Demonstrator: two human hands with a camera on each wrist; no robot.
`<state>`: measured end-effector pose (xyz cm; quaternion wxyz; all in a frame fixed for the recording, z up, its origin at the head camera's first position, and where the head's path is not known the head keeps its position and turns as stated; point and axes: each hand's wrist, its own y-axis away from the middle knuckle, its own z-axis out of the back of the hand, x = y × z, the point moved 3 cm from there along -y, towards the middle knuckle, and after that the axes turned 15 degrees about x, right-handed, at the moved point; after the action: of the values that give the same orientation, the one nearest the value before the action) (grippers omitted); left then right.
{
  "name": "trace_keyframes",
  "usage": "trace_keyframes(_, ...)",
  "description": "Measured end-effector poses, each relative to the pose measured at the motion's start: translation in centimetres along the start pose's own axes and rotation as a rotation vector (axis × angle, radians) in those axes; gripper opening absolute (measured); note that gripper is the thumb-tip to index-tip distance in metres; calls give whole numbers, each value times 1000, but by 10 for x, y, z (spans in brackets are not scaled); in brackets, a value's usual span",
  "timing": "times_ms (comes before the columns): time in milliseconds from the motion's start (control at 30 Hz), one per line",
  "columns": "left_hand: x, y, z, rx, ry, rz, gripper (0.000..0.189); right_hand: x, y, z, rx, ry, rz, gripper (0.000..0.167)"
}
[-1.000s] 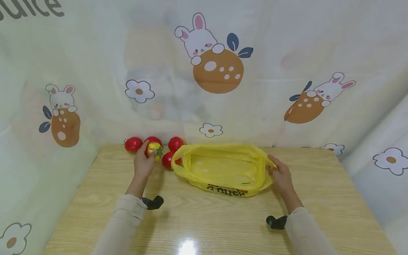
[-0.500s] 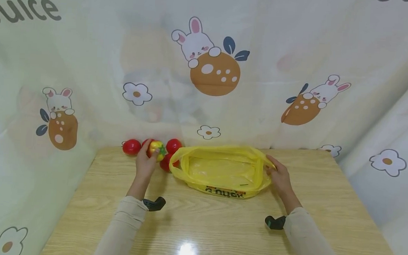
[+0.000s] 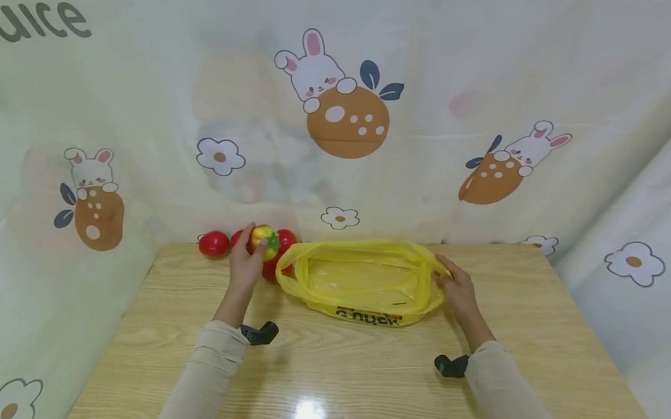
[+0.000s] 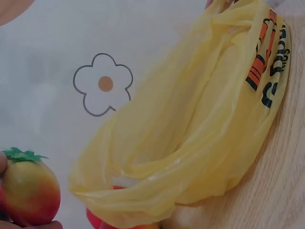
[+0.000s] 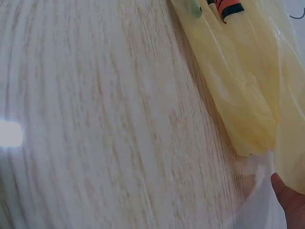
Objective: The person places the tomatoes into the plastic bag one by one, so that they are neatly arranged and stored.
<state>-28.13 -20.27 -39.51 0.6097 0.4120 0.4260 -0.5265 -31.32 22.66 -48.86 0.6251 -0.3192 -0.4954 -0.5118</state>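
Yellow-red fruit [image 3: 262,242], leafy green top, left of frame centre: probably light, firm, smooth; best gripped round middle. Pinched in left hand [image 3: 244,267]. Yellow bag [image 3: 364,305], mid-frame: thin, limp, likely slippery; best held by rim. Right edge pinched in right hand [image 3: 461,293]. Worktop [image 3: 361,375] beneath.

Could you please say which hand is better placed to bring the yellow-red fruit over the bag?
Probably the left hand: it holds the yellow-red fruit near the left end of the yellow bag. The right hand grips the opposite end, so seems better for steadying.
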Motion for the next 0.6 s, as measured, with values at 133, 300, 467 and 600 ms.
trace_keyframes(133, -3, -1, -2, -5, -7, -2, 55, -1, 0, 1, -13, 6, -2, 55)
trace_keyframes(300, -5, -2, -2, -9, -1, -23, 55, 0, -1, 0, -30, 10, 7, 55)
trace_keyframes(467, -7, -3, -3, -2, 11, -33, 55, -2, -3, -2, -30, 15, 4, 56)
trace_keyframes(600, -10, -3, -4, 4, 17, -31, 55, -4, -3, -3, -29, 6, 9, 56)
